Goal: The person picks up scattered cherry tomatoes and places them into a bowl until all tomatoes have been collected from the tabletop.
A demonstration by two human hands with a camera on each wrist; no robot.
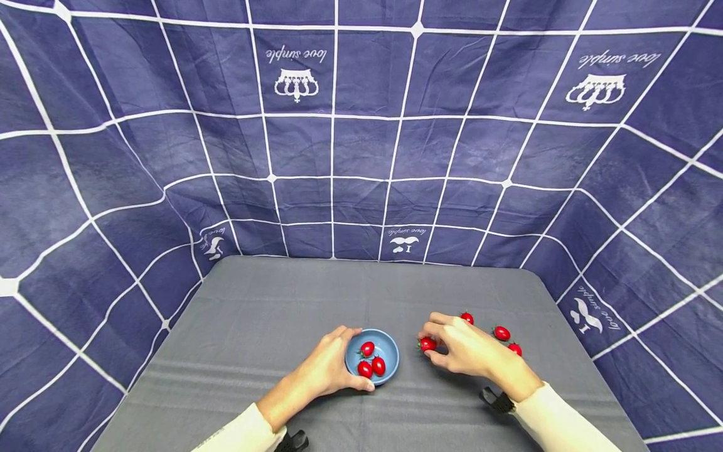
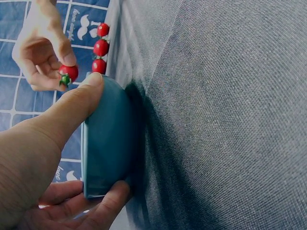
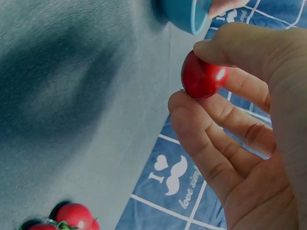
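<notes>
My left hand (image 1: 329, 365) grips a small blue bowl (image 1: 388, 343) standing on the grey cloth. Its thumb lies on the near rim and its fingers wrap the far side, as the left wrist view shows of the bowl wall (image 2: 110, 139). Three cherry tomatoes (image 1: 378, 365) lie inside. To the right of the bowl, my right hand (image 1: 465, 347) pinches another cherry tomato (image 3: 204, 76) between thumb and fingertips, held above the cloth. Green leaves show on this tomato (image 2: 69, 73) in the left wrist view.
Three more cherry tomatoes, one of them the middle tomato (image 1: 501, 333), lie on the grey tablecloth (image 1: 271, 307) beyond and right of my right hand. A blue curtain (image 1: 361, 150) with white lines rises behind the table and at both sides.
</notes>
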